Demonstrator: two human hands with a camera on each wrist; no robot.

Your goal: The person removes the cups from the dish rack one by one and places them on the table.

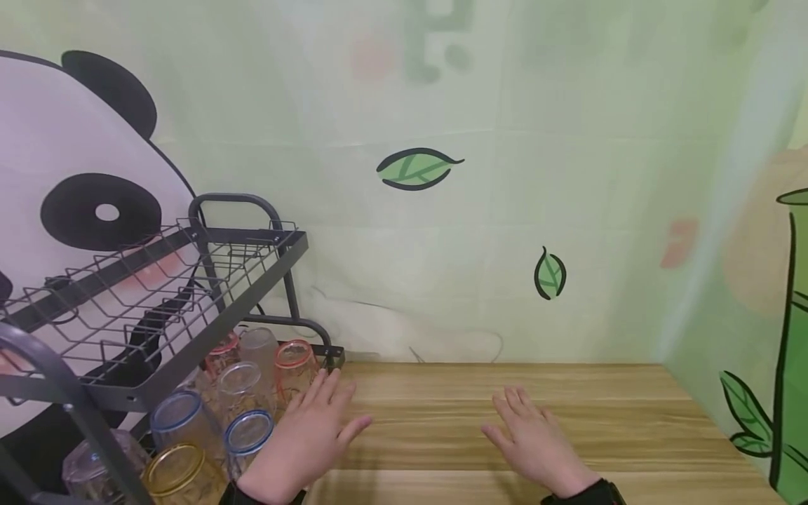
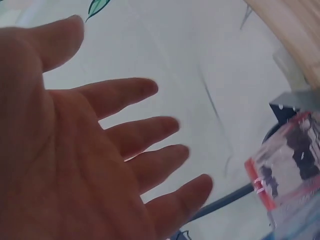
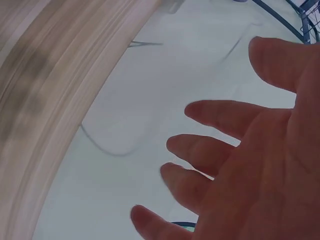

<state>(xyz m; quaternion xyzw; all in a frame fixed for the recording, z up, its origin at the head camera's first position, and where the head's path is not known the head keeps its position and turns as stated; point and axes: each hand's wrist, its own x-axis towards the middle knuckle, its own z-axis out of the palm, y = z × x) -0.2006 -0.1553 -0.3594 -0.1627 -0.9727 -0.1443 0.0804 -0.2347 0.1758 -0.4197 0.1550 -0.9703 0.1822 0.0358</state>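
Note:
My left hand (image 1: 309,435) is held out palm down with its fingers spread and nothing in it. It overlaps the right side of a group of upside-down glasses in the head view. Nearest to it are a blue-rimmed glass (image 1: 249,436) and a red-rimmed glass (image 1: 295,372); the left wrist view shows that red-rimmed glass (image 2: 287,162) beyond the little finger. Over the wooden table (image 1: 429,421), my right hand (image 1: 533,442) is also held out, fingers extended and thumb apart. In the right wrist view its palm (image 3: 260,185) is bare.
A dark two-tier metal rack (image 1: 221,301) stands at the left, with a wire basket on top and glasses on its lower level. Among them are a yellow-rimmed glass (image 1: 179,473) and another blue-rimmed glass (image 1: 179,421). Behind the table hangs a green printed backdrop (image 1: 600,140).

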